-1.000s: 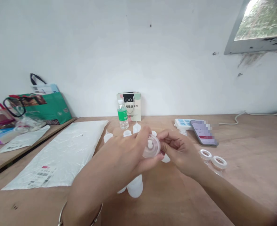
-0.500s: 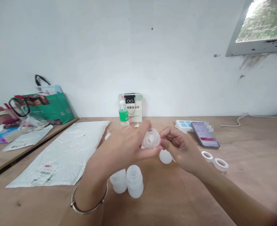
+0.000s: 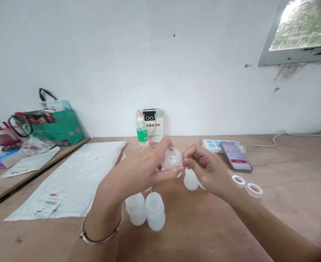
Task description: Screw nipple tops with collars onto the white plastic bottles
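My left hand is wrapped round a small translucent white plastic bottle, its ringed round end turned toward me. Thumb and fingers grip it from the left. Just right of it, my right hand is closed in a pinch near the rim. Whatever may be between those fingertips is too small to make out. Below the hands stand two stepped translucent white bottles, side by side. Another white rounded piece is partly hidden behind my right hand.
Two white rings lie at right, near a phone leaning on a white power strip. A white mailing bag covers the left. At the back are a water bottle and a paper bag; a green bag stands far left.
The bottle in my left hand has shifted slightly left and tilted, showing more of its side. My right fingertips have come slightly away from its rim.
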The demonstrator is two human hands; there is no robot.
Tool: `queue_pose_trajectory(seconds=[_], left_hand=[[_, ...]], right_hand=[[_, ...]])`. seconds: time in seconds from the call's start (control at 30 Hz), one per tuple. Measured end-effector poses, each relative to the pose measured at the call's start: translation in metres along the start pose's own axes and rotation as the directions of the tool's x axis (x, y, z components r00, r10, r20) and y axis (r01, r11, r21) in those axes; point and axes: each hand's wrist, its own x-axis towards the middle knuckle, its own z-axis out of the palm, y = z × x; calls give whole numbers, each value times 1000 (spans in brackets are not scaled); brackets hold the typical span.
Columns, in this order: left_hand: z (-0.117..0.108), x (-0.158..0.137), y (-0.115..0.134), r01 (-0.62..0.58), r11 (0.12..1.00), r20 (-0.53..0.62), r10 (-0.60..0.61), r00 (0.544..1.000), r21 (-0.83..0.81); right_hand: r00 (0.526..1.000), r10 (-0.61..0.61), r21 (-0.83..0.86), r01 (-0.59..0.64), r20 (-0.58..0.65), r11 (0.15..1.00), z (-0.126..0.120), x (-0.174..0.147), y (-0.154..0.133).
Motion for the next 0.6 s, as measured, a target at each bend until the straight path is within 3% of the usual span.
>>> queue_pose_trajectory(seconds=[0.17,0.27,0.37,0.47,0.6], left_hand=[[-1,2,-6,15,994,56,-10,998,-106],[-3,2,-10,-41,987,47,49,998,-158],[-9,-2,-19,-115,973,-120,92,988,-201],[-16,-9,-31,-109,949,-352,-2,936,-295],[-20,-14,-37,-121,896,-482,-113,869,-428]], right_hand=[[999,-25,-40,24,-44,999,0,0,-4],[996,-39,17,40,-77,999,-3,2,-5],[983,-3,105,22,-183,994,-7,3,-1],[961,44,128,-9,-274,992,0,3,13],[989,129,-25,-131,-76,991,32,-1,42]])
